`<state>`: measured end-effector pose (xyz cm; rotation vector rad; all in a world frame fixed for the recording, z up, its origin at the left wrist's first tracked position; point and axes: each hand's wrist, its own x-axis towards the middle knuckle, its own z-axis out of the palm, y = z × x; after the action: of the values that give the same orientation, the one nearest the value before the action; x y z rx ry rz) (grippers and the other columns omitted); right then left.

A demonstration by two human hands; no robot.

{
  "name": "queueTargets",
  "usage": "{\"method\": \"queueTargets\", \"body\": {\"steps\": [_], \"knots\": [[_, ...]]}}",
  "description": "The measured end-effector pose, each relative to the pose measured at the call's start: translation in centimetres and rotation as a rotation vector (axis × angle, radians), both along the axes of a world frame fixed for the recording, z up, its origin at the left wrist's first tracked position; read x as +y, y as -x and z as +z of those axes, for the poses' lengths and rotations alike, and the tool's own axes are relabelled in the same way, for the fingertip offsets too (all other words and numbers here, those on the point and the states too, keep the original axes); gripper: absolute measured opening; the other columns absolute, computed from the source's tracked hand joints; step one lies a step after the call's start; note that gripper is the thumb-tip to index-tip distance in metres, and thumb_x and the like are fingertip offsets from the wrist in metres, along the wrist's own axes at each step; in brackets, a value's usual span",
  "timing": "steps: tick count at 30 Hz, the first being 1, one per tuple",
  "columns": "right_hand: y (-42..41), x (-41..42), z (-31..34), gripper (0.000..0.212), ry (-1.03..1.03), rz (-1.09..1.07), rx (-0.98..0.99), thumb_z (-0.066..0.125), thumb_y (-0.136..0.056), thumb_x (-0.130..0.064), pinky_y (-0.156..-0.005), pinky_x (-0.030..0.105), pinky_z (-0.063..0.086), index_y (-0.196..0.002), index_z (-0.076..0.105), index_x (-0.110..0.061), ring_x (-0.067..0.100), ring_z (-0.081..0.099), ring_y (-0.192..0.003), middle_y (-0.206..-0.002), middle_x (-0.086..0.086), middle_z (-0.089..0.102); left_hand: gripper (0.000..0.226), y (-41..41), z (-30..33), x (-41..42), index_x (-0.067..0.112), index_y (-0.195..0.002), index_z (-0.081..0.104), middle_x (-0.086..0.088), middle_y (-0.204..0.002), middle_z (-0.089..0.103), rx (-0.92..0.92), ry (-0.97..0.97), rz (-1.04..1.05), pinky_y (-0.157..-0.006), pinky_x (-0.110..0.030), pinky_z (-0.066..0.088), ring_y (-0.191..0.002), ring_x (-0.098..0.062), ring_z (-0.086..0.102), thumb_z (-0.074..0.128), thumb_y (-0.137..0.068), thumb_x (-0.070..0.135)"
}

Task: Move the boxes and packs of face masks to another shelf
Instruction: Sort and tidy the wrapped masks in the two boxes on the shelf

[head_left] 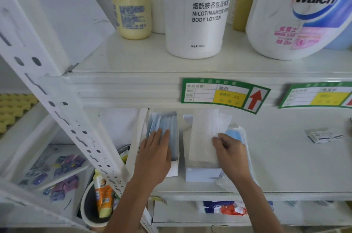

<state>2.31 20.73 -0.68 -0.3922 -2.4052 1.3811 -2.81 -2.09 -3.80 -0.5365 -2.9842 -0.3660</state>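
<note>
Mask boxes (172,149) are crowding the shelf's (285,166) left end; left hand (154,154) lying flat on blue masks (163,122), right hand (231,153) pinching white masks (204,137).

Glossy plastic lotion bottle (198,13)

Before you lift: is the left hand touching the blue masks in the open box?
Touching. The head view shows the left hand lying with straight fingers on the blue masks in the open box.

We're looking down from head height, close in on the white shelf (285,166), facing straight into its middle tier.
</note>
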Motion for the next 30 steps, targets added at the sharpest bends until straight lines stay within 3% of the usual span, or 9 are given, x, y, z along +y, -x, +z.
{"method": "queueTargets", "body": {"steps": [4,10,12,14,16,18,21,24,30], "knots": [[0.1,0.8,1.3,0.043,-0.159,0.029,-0.032,0.058,-0.095,-0.013,-0.047,0.021,0.029,-0.058,0.036,-0.008,0.011,0.028,-0.048,-0.051,-0.002,0.030,0.055,-0.1,-0.7,-0.8,0.016,-0.159,0.023,-0.006,-0.170,0.014,-0.027,-0.024,0.045,-0.126,-0.041,0.008,-0.157,-0.023,0.007,0.026,-0.109,0.038],[0.0,0.7,2.2,0.036,-0.252,0.053,-0.040,0.053,-0.095,-0.009,-0.047,0.018,0.035,-0.074,0.047,-0.038,0.007,0.045,-0.047,-0.043,-0.005,0.038,0.060,-0.4,-0.8,-1.4,0.025,-0.161,0.022,-0.002,-0.171,0.003,0.045,-0.081,-0.023,-0.126,-0.050,-0.002,-0.157,-0.022,-0.009,0.015,-0.107,0.050],[0.3,0.3,2.4,0.035,-0.242,0.063,-0.082,0.050,-0.097,-0.011,-0.049,0.025,0.040,-0.123,0.061,-0.032,0.009,0.047,-0.049,-0.051,0.002,0.049,0.058,-0.9,-0.4,-1.2,0.025,-0.156,0.037,-0.001,-0.169,0.016,0.126,-0.141,-0.105,-0.126,-0.054,0.005,-0.157,-0.023,0.000,0.015,-0.106,0.046],[0.8,-0.2,2.6,0.064,-0.239,0.084,-0.161,0.048,-0.099,-0.015,-0.056,0.026,0.046,-0.158,0.024,-0.020,0.017,0.055,-0.062,-0.068,0.013,0.060,0.052,-1.5,0.1,-0.5,0.022,-0.145,0.055,-0.002,-0.162,0.038,0.192,-0.227,-0.164,-0.124,-0.054,0.017,-0.155,-0.023,0.020,0.024,-0.107,0.039],[1.2,-1.3,2.6,0.076,-0.302,0.129,-0.187,0.047,-0.099,-0.021,-0.065,0.034,0.051,-0.160,0.002,-0.024,0.023,0.057,-0.074,-0.078,0.012,0.061,0.042,-2.4,0.4,0.8,0.021,-0.137,0.061,0.000,-0.149,0.054,0.206,-0.314,-0.226,-0.120,-0.052,0.029,-0.147,-0.019,0.039,0.034,-0.106,0.034],[1.8,-2.8,2.6,0.081,-0.322,0.155,-0.197,0.046,-0.099,-0.024,-0.060,0.032,0.047,-0.159,-0.009,-0.028,0.019,0.052,-0.073,-0.081,0.009,0.059,0.037,-3.4,0.7,2.6,0.024,-0.137,0.057,0.005,-0.137,0.063,0.180,-0.348,-0.293,-0.116,-0.049,0.037,-0.133,-0.013,0.052,0.040,-0.105,0.034],[2.6,-4.2,2.2,0.072,-0.297,0.170,-0.228,0.043,-0.097,-0.018,-0.048,0.021,0.031,-0.158,0.005,-0.026,0.010,0.046,-0.066,-0.077,0.003,0.050,0.038,-4.4,0.9,4.0,0.025,-0.129,0.060,0.009,-0.122,0.071,0.185,-0.345,-0.308,-0.112,-0.045,0.042,-0.115,-0.011,0.065,0.035,-0.106,0.041],[2.7,-4.2,2.1,0.061,-0.234,0.216,-0.302,0.039,-0.097,-0.015,-0.047,0.019,0.033,-0.154,0.022,-0.024,0.009,0.045,-0.066,-0.079,0.001,0.046,0.042,-4.5,0.8,3.7,0.026,-0.126,0.063,0.012,-0.117,0.073,0.182,-0.289,-0.264,-0.113,-0.052,0.040,-0.113,-0.012,0.067,0.032,-0.105,0.045],[2.7,-5.2,1.7,0.063,-0.490,0.155,-0.353,0.042,-0.100,-0.017,-0.061,0.031,0.035,-0.157,0.016,-0.025,0.021,0.042,-0.074,-0.090,0.005,0.044,0.021,-4.4,0.3,4.2,0.023,-0.112,0.071,0.009,-0.111,0.073,0.236,-0.276,-0.264,-0.112,-0.058,0.040,-0.111,-0.013,0.067,0.059,-0.095,0.027]]}}
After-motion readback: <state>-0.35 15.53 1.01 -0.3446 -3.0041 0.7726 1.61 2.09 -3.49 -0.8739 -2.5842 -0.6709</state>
